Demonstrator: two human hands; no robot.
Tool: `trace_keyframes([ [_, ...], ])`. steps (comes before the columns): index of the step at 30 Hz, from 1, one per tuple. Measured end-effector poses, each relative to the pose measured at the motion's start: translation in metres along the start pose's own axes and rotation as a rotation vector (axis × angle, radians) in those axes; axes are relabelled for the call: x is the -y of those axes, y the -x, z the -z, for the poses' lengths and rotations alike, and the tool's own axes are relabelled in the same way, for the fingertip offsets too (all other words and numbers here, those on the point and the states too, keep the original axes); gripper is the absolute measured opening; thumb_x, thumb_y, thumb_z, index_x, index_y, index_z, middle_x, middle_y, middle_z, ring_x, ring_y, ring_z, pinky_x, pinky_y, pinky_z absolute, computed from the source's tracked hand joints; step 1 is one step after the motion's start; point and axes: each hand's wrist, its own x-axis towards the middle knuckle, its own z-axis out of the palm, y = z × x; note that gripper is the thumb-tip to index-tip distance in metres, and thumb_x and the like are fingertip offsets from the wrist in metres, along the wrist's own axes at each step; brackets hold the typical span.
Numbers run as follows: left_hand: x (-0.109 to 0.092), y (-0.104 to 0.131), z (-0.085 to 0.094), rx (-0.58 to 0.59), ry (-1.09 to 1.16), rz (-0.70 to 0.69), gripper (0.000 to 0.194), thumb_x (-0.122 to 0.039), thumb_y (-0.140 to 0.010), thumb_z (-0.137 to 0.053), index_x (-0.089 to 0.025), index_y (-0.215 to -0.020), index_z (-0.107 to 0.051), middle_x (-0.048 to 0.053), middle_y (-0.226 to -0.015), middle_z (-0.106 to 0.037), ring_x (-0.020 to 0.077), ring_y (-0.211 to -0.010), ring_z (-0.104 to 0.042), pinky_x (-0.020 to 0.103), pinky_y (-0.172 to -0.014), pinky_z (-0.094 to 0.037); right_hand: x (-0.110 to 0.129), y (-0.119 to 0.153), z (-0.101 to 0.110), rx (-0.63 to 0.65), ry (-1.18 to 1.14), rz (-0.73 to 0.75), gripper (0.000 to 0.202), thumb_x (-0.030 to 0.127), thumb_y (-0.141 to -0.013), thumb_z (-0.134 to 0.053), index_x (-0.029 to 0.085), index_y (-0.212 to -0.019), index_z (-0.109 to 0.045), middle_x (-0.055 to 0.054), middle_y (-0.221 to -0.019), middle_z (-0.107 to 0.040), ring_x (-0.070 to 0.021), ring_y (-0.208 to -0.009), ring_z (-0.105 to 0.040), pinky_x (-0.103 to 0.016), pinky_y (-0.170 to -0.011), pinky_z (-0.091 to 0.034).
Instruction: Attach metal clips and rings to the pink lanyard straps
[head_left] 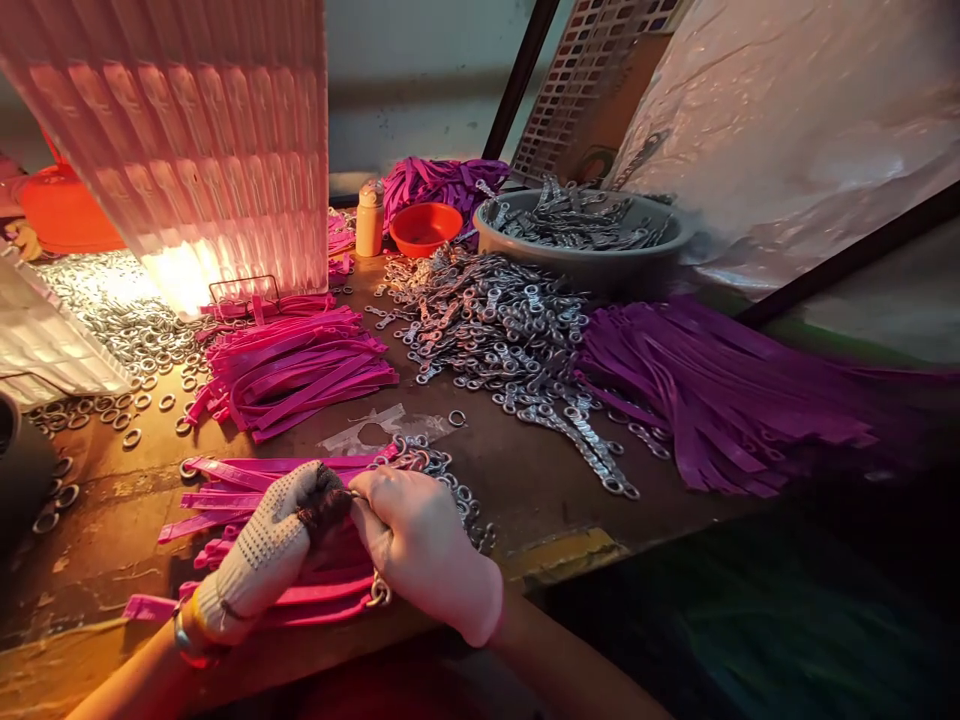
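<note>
My left hand (274, 545), in a dotted knit glove with dark fingertips, is closed at the front of the table. Against its fingertips, my right hand (420, 540), in a pale glove, pinches too. Between them is something small that I cannot make out. Beneath both hands lie pink straps (225, 500), spread sideways. Metal links and rings (431, 460) lie at the straps' right ends. Behind my hands is a piece of clear tape (375, 432), with a single ring (457, 418) beside it.
Pink straps (300, 365) and a heap of metal links (502, 320) lie further back. Purple straps (720, 390) spread on the right. A grey basin (585, 262), red bowl (426, 230) and bottle (370, 220) stand behind. Loose rings (127, 310) cover the left; corrugated panels (225, 150) rise there.
</note>
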Motion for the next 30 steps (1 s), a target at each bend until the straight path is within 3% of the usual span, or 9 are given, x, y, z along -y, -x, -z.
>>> trace_keyframes([
  [6,0.001,-0.004,-0.012,0.062,0.344,0.223,0.054,-0.055,-0.065,-0.083,-0.020,-0.070,-0.042,-0.007,-0.059,-0.035,0.0050,-0.049,-0.029,0.018,-0.044,-0.026,0.000,0.005,-0.005,-0.204,0.303,0.069,0.022,0.020,-0.092,-0.047,0.019,-0.076,-0.061,-0.004,-0.063,-0.056,-0.0182,-0.059,-0.048,-0.034,-0.060,-0.027],
  [9,-0.004,-0.005,-0.017,0.095,0.390,0.320,0.057,-0.055,-0.058,-0.086,-0.020,-0.071,-0.043,-0.008,-0.058,-0.035,0.0041,-0.047,-0.028,0.017,-0.042,-0.025,-0.006,0.009,-0.001,-0.210,0.331,0.108,0.027,0.025,-0.095,-0.048,0.019,-0.072,-0.060,-0.004,-0.061,-0.056,-0.0183,-0.056,-0.048,-0.034,-0.058,-0.027],
  [11,-0.009,-0.006,-0.022,0.110,0.386,0.363,0.062,-0.062,-0.054,-0.086,-0.021,-0.072,-0.043,-0.009,-0.055,-0.035,0.0034,-0.044,-0.025,0.016,-0.040,-0.022,-0.009,0.010,0.004,-0.165,0.193,0.074,0.029,0.030,-0.097,-0.048,0.019,-0.073,-0.060,-0.004,-0.063,-0.059,-0.0183,-0.058,-0.052,-0.032,-0.057,-0.031],
  [15,-0.019,-0.017,-0.025,0.126,0.315,0.259,0.050,-0.063,-0.067,-0.075,-0.022,-0.077,-0.047,-0.009,-0.053,-0.036,0.0048,-0.040,-0.024,0.018,-0.038,-0.020,-0.012,0.009,0.014,0.010,-0.429,-0.287,0.021,0.032,-0.101,-0.048,0.023,-0.091,-0.064,0.000,-0.079,-0.071,-0.0171,-0.072,-0.066,-0.026,-0.063,-0.044],
  [19,-0.035,-0.068,-0.024,0.287,-0.184,-0.007,0.023,-0.039,-0.086,-0.060,-0.019,-0.076,-0.055,-0.002,-0.061,-0.047,0.0088,-0.048,-0.035,0.022,-0.045,-0.026,-0.018,0.009,0.018,-0.126,-0.441,-0.400,0.021,0.034,-0.100,-0.048,0.023,-0.093,-0.065,-0.002,-0.079,-0.072,-0.0188,-0.072,-0.067,-0.027,-0.065,-0.046],
  [21,-0.045,-0.108,-0.028,0.147,-0.554,-0.284,0.018,-0.029,-0.085,-0.063,-0.017,-0.073,-0.058,0.002,-0.070,-0.055,0.0126,-0.062,-0.047,0.023,-0.055,-0.032,-0.019,0.012,0.016,-0.207,-0.379,-0.367,0.024,0.036,-0.101,-0.046,0.023,-0.094,-0.065,-0.003,-0.075,-0.070,-0.0185,-0.066,-0.065,-0.027,-0.061,-0.045],
  [22,-0.051,-0.128,-0.030,0.031,-0.720,-0.342,0.014,-0.026,-0.084,-0.066,-0.016,-0.075,-0.061,0.005,-0.076,-0.059,0.0148,-0.069,-0.051,0.024,-0.059,-0.034,-0.019,0.014,0.014,-0.209,-0.371,-0.346,0.024,0.036,-0.101,-0.046,0.023,-0.096,-0.065,-0.003,-0.075,-0.070,-0.0184,-0.065,-0.064,-0.027,-0.060,-0.045],
  [26,-0.066,-0.194,-0.036,-0.183,-0.876,-0.279,0.014,-0.024,-0.092,-0.060,-0.014,-0.091,-0.068,0.011,-0.084,-0.063,0.0198,-0.079,-0.060,0.028,-0.068,-0.038,-0.018,0.025,0.006,-0.119,-0.358,-0.230,0.020,0.032,-0.100,-0.046,0.025,-0.103,-0.065,-0.002,-0.077,-0.071,-0.0191,-0.067,-0.068,-0.027,-0.058,-0.047],
  [30,-0.062,-0.207,-0.033,-0.232,-0.881,-0.252,0.016,-0.021,-0.093,-0.057,-0.010,-0.092,-0.069,0.015,-0.084,-0.064,0.0228,-0.082,-0.063,0.030,-0.072,-0.039,-0.028,0.042,0.003,-0.100,-0.293,-0.204,0.019,0.030,-0.100,-0.049,0.027,-0.112,-0.063,-0.003,-0.084,-0.074,-0.0205,-0.072,-0.071,-0.028,-0.062,-0.051],
])
